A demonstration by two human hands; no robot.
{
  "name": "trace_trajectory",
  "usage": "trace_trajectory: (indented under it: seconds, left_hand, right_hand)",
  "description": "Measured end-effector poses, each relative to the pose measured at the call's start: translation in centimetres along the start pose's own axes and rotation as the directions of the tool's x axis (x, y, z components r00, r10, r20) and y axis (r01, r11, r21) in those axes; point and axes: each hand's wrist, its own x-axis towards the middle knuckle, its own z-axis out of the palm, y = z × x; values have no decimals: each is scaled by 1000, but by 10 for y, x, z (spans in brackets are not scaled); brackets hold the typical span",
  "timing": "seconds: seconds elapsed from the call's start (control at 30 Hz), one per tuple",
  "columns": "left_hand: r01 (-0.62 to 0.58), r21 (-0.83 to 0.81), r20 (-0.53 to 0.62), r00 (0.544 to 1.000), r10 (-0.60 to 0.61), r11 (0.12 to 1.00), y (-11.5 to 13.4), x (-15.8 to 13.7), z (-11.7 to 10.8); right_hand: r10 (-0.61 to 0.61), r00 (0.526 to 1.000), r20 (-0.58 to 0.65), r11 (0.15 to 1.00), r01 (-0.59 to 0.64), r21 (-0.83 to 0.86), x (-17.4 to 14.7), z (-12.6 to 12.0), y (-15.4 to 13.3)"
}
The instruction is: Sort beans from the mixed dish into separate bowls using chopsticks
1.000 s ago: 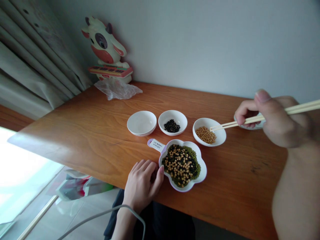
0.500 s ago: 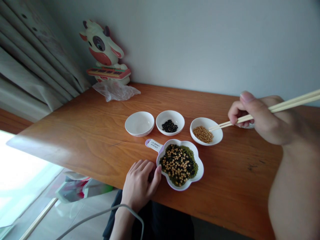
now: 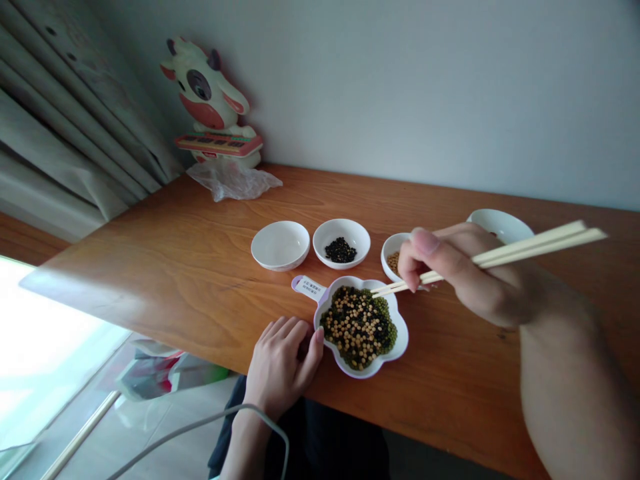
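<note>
A pair of chopsticks is pinched in my right hand, tips close together over the upper right of the flower-shaped dish. That white dish has a lilac edge and a labelled handle, and holds mixed black, yellow and green beans. I cannot make out a bean between the tips. My left hand rests at the table edge, fingers loosely bent and thumb against the dish's left rim. Partly behind my right hand stands a white bowl of yellow beans.
Behind the dish stand a bare white bowl and a bowl with black beans. Another white bowl is at the back right, its contents mostly hidden. A toy cow keyboard and plastic bag occupy the back left.
My right hand has carried the chopsticks left and toward me, from the yellow-bean bowl to the flower-shaped dish. The back right bowl is now uncovered. My left hand stays put.
</note>
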Motion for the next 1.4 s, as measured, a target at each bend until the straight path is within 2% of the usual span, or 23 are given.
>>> trace_trajectory:
  seconds: [0.13, 0.5, 1.03, 1.4]
  left_hand:
    - [-5, -1, -9, 1000, 5, 1000, 0, -1, 0]
    - [-2, -8, 1, 1000, 2, 1000, -1, 0, 0]
    - [-7, -11, -2, 1000, 7, 1000, -1, 0, 0]
    - [-1, -15, 0, 1000, 1, 1000, 0, 0, -2]
  right_hand:
    - [-33, 997, 75, 999, 35, -31, 9, 17, -2]
    - [-79, 990, 117, 997, 82, -15, 22, 43, 7]
    - [-41, 989, 144, 999, 42, -4, 27, 49, 14]
    - [-72, 987, 141, 997, 71, 12, 28, 51, 17]
